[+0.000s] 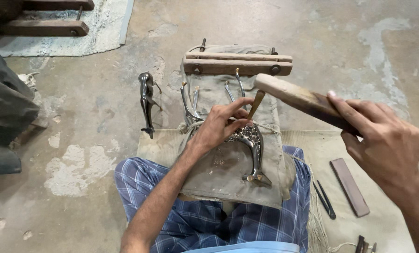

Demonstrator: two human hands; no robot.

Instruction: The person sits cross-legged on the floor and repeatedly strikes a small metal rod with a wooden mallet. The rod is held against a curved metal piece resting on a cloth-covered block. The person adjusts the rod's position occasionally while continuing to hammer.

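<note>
Metal figure [251, 145] on the lap cloth [228, 173], long axis running toward the wooden clamp [237, 63]

Left hand [221, 124] pinches a chisel [255, 104] on it, covering its top; right hand [382, 138] grips a mallet [298, 98], handle cut off at the edge.

Dark figurine [146, 104], flat stone [349, 186] (right)

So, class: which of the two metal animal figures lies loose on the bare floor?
The dark figure left of the cloth pad; the patterned figure lies on the pad under the left hand.

Soft even daylight, faint shadows, sharp focus.
</note>
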